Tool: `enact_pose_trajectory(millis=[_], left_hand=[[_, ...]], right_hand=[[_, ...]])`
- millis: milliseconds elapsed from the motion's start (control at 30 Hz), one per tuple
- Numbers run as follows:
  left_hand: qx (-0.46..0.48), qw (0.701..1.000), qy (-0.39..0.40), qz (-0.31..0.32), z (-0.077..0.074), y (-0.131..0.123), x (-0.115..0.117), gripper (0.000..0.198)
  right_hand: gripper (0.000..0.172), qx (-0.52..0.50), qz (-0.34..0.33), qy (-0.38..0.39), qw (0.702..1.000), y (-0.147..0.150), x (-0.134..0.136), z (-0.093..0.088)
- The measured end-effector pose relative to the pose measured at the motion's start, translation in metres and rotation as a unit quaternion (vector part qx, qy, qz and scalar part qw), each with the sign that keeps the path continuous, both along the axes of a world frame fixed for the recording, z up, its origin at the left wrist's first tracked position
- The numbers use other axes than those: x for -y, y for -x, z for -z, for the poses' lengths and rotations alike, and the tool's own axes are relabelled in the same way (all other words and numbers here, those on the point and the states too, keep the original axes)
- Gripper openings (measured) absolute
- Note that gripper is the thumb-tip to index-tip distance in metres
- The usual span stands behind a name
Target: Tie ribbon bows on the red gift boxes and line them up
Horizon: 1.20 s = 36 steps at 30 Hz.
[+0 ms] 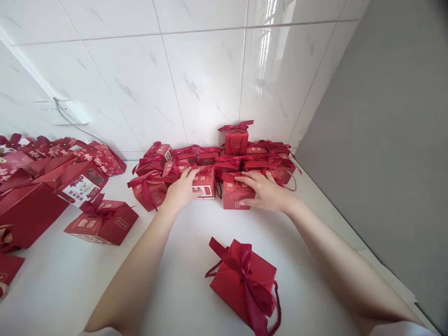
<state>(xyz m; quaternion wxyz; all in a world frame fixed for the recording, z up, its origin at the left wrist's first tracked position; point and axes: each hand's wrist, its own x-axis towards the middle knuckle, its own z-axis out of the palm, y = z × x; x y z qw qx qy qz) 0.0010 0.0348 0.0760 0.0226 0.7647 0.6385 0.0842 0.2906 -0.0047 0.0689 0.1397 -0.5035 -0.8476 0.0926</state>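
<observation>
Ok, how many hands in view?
2: left hand at a red box with a white panel in the cluster; right hand at the neighbouring red box, right of it. No others visible.

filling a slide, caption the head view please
Left hand and right hand on red ribboned boxes by a tiled wall, a similar box in the foreground.

The person wore whitish sleeves, of which only the ends showed: the left sleeve to the left of the ribbon-tied red box, the right sleeve to its right, a broader strip of cloth. Both looked plain. Past the sleeves, the left forearm and right forearm were bare and tapered to narrow wrists. The left hand and right hand were bare as well, slim-fingered.
</observation>
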Motion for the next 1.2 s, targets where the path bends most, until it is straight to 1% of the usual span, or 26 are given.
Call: enact_pose_trajectory(millis=[67, 133, 233, 333, 433, 533, 600, 667, 700, 767, 867, 933, 1000, 1100, 1200], left_hand=[[-0.018, 1.0, 0.0, -0.023, -0.006, 0.002, 0.003, 0.07], [-0.054, 0.997, 0.009, -0.05, -0.013, 0.0, 0.006, 0.068], [-0.098, 0.992, 0.044, -0.073, -0.024, -0.005, 0.012, 0.075], [-0.11, 0.987, 0.08, -0.085, -0.032, -0.01, 0.02, 0.078], [-0.107, 0.984, 0.087, -0.109, -0.034, -0.015, 0.026, 0.077], [-0.082, 0.988, 0.049, -0.124, -0.028, -0.02, 0.022, 0.072], [-0.059, 0.989, 0.022, -0.134, -0.021, -0.02, 0.013, 0.067], [-0.033, 0.991, 0.005, -0.131, -0.014, -0.02, 0.001, 0.065], [-0.021, 0.993, 0.001, -0.12, -0.01, -0.019, -0.005, 0.065], [0.0, 0.997, -0.006, -0.078, -0.001, -0.019, -0.017, 0.066], [0.03, 0.999, -0.02, -0.026, 0.017, -0.02, -0.032, 0.066], [0.051, 0.998, -0.033, -0.024, 0.029, -0.023, -0.04, 0.067], [0.068, 0.996, -0.04, -0.034, 0.038, -0.027, -0.048, 0.069], [0.085, 0.994, -0.041, -0.05, 0.045, -0.034, -0.057, 0.07], [0.089, 0.994, -0.034, -0.055, 0.042, -0.04, -0.059, 0.07]], right_hand=[[0.062, 0.017, 0.0, -0.022, 1.0, 0.007, 0.0, 0.005], [0.059, 0.026, 0.01, -0.042, 0.999, 0.01, -0.001, 0.008], [0.059, 0.03, 0.001, -0.055, 0.998, 0.01, 0.0, 0.008], [0.06, 0.032, -0.017, -0.068, 0.997, 0.012, 0.003, 0.006], [0.058, 0.03, -0.016, -0.093, 0.995, 0.019, 0.005, 0.007], [0.06, 0.026, 0.011, -0.127, 0.992, 0.029, 0.003, 0.016], [0.062, 0.028, 0.025, -0.151, 0.988, 0.035, -0.001, 0.024], [0.062, 0.035, 0.038, -0.172, 0.984, 0.038, -0.007, 0.032], [0.061, 0.038, 0.048, -0.179, 0.982, 0.038, -0.01, 0.034], [0.058, 0.044, 0.067, -0.185, 0.979, 0.036, -0.015, 0.037], [0.055, 0.052, 0.08, -0.185, 0.978, 0.031, -0.018, 0.038], [0.054, 0.055, 0.082, -0.187, 0.977, 0.029, -0.019, 0.039], [0.054, 0.057, 0.08, -0.192, 0.977, 0.028, -0.019, 0.04], [0.054, 0.056, 0.073, -0.199, 0.976, 0.029, -0.019, 0.04], [0.055, 0.058, 0.071, -0.199, 0.976, 0.029, -0.019, 0.041]])
